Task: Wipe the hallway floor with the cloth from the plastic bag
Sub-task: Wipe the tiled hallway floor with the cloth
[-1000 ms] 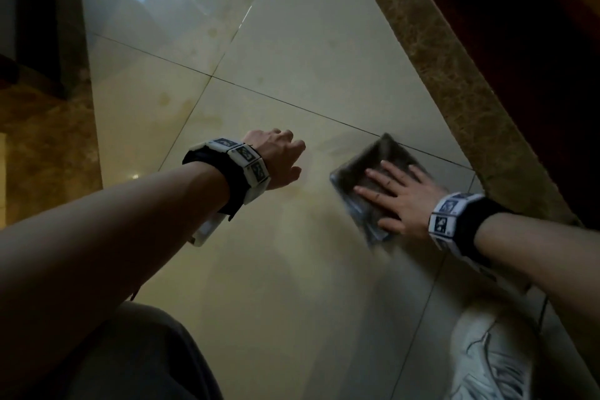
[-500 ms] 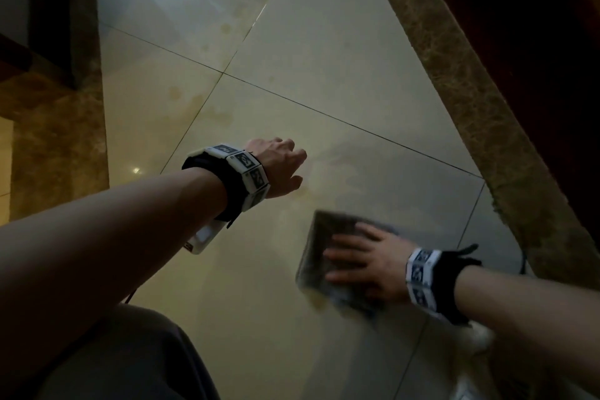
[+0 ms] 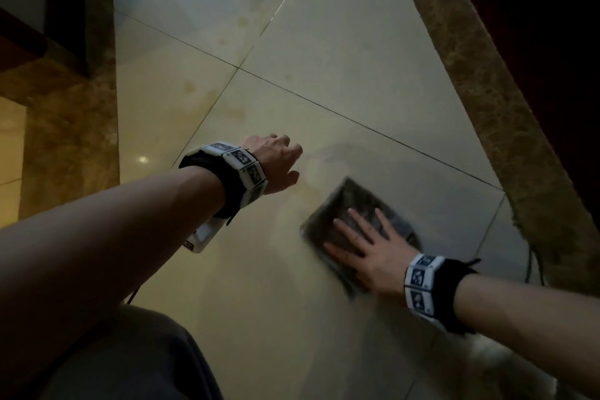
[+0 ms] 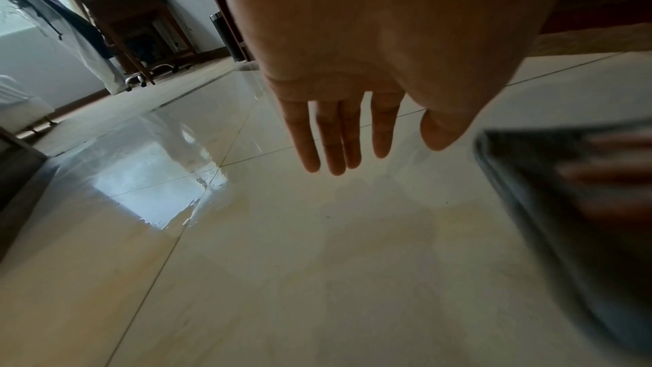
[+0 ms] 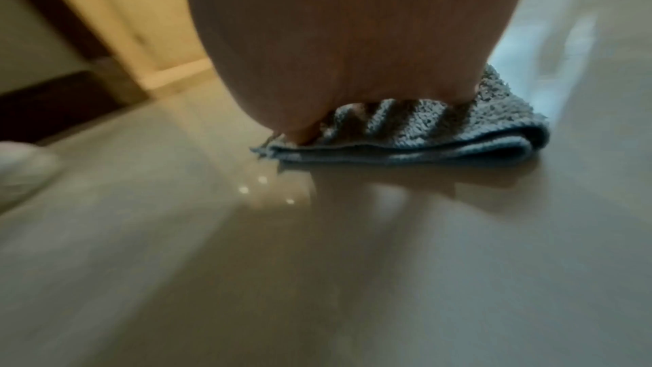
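A folded grey-blue cloth [image 3: 349, 204] lies flat on the glossy cream floor tiles [image 3: 324, 42]. My right hand [image 3: 367, 243] presses down on it with fingers spread and straight. In the right wrist view the cloth [image 5: 441, 133] shows its folded edge under my palm. The cloth [image 4: 550, 177] appears blurred at the right edge of the left wrist view. My left hand [image 3: 279, 162] hovers over the tiles to the left of the cloth, holding nothing. In its wrist view my left hand [image 4: 338, 133] has its fingers straight and pointing down.
A brown marble border strip [image 3: 487, 114] runs along the right side of the tiles, with dark wood beyond it. Another marble strip [image 3: 71, 127] lies on the left. My knee [image 3: 123, 354] is at the bottom. Wet reflective patches [image 4: 158, 189] shine on the tiles ahead.
My right hand swept the cloth from the far right toward me and left, and now it sits a little farther right and forward again. The left hand stayed in place.
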